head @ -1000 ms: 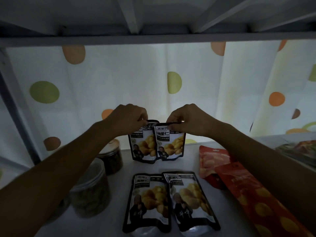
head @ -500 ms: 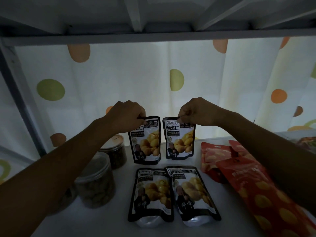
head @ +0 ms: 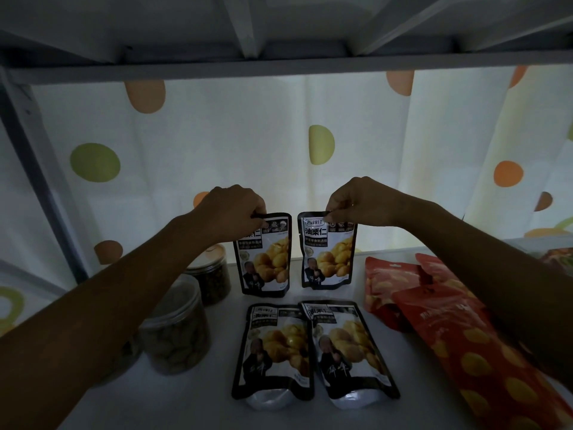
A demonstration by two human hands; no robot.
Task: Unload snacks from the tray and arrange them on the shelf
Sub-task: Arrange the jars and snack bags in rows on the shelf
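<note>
Where the white shelf point(head: 198, 408) is closest, two black chestnut pouches lie flat, the left flat pouch point(head: 274, 352) and the right flat pouch point(head: 348, 349), with their sides touching. To the right lie two red snack bags, the near red bag point(head: 483, 367) partly on top of the far red bag point(head: 387, 283). To the left stand two clear jars with snacks inside, the near jar point(head: 178, 333) and the far jar point(head: 212, 274) just behind it. Farther back, two more chestnut pouches are upright, with a small gap between them. The left hand point(head: 231, 211) pinches the top of the left standing pouch point(head: 266, 268). The right hand point(head: 361, 200) pinches the top corner of the right standing pouch point(head: 330, 259). Behind everything hangs a white curtain point(head: 217, 144) with orange and green dots.
</note>
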